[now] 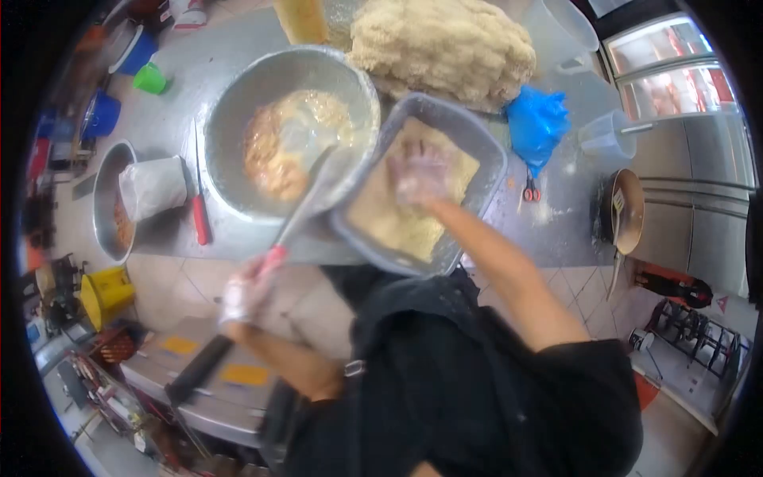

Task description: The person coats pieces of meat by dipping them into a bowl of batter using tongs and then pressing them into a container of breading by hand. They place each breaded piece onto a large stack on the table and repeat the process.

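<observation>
My left hand (250,292), in a pale glove or coating, is closed round the red handle of a long metal utensil (302,203); blur hides its exact kind. The utensil's far end reaches over the large metal bowl (213,151), which holds pieces of what looks like raw meat (270,151) in pale yellowish liquid. My right hand (420,171) lies flat, fingers spread, on the breadcrumb-like coating (377,199) inside the grey tub (494,147). Breaded flat pieces may lie under the crumbs, but I cannot make them out.
A large crumb-coated heap (445,48) stands behind the tub. Right of it are a blue plastic bag (539,123), scissors (531,191), a clear jug (608,135) and a frying pan (630,211). To the left lie a red-handled knife (200,215) and a metal bowl (103,199) with a white bag (155,187).
</observation>
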{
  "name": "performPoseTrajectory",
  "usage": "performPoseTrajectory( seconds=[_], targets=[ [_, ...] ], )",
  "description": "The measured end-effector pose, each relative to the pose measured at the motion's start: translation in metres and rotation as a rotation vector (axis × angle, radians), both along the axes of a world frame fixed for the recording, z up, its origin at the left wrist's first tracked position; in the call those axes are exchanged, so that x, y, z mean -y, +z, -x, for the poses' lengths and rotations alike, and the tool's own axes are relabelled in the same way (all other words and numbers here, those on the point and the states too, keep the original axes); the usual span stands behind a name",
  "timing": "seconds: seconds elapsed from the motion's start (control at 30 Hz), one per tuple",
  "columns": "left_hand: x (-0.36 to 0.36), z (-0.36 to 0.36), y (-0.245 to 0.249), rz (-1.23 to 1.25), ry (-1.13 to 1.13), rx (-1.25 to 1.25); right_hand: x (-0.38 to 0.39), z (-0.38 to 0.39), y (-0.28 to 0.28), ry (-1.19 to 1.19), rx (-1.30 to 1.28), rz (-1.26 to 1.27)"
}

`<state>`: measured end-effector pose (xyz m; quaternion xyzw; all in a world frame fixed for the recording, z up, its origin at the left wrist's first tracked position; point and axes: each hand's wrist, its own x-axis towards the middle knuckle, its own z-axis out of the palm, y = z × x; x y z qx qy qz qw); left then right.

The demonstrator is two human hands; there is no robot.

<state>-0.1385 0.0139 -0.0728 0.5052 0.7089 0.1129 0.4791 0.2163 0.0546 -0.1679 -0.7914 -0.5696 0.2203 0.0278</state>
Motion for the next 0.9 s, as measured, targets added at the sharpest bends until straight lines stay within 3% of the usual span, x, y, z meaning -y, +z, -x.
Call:
performPoseTrajectory(
  seconds=[0.07,0.17,0.23,0.27,0.33,0.37,0.43,0.47,0.57,0.63,0.67,0.77,0.83,0.87,0.9],
  targets=[
    [-0.001,0.002,0.003,0.008,0.002,-0.022,0.003,0.006,-0.014,-0.070,-0.050,0.011],
    [0.008,0.008,-0.003,0.016,-0.018,0.051,0.028,0.012,-0.032,0.163,0.209,0.029],
    [0.013,0.010,-0.009,-0.019,-0.040,0.143,0.011,-0.002,-0.029,0.032,-0.076,-0.036],
    [0.014,0.010,-0.012,-0.037,-0.007,0.125,0.006,-0.013,-0.020,0.035,-0.073,-0.045],
    [0.015,0.009,-0.012,-0.061,0.041,0.113,-0.005,-0.035,0.026,0.001,-0.468,0.276],
    [0.016,0.008,-0.007,-0.037,0.054,0.134,-0.005,-0.041,0.018,0.003,-0.463,0.279],
    [0.014,0.004,0.000,-0.019,0.069,0.166,-0.006,-0.055,-0.006,0.660,-0.209,0.500],
    [0.013,0.003,0.003,-0.018,0.028,0.168,-0.003,-0.061,-0.016,0.664,-0.201,0.498],
    [0.013,0.003,0.007,-0.025,0.000,0.160,0.012,-0.063,-0.021,0.545,-0.180,0.426],
    [0.014,0.002,0.009,-0.028,0.009,0.159,0.018,-0.065,-0.003,0.487,-0.542,0.021],
    [0.013,0.001,0.012,-0.023,-0.011,0.162,0.020,-0.064,0.008,0.487,-0.542,0.020],
    [0.009,-0.001,0.011,-0.009,-0.022,0.155,0.028,-0.052,0.054,0.419,-0.313,-0.174],
    [0.009,-0.003,0.008,0.006,-0.010,0.141,0.045,-0.029,0.070,0.119,-0.380,-0.163],
    [0.010,-0.004,0.006,0.019,0.011,0.159,0.056,-0.026,0.053,0.119,-0.381,-0.161],
    [0.010,-0.005,0.006,0.031,0.033,0.178,0.068,-0.025,0.023,0.356,-0.119,-0.143]
  ],
)
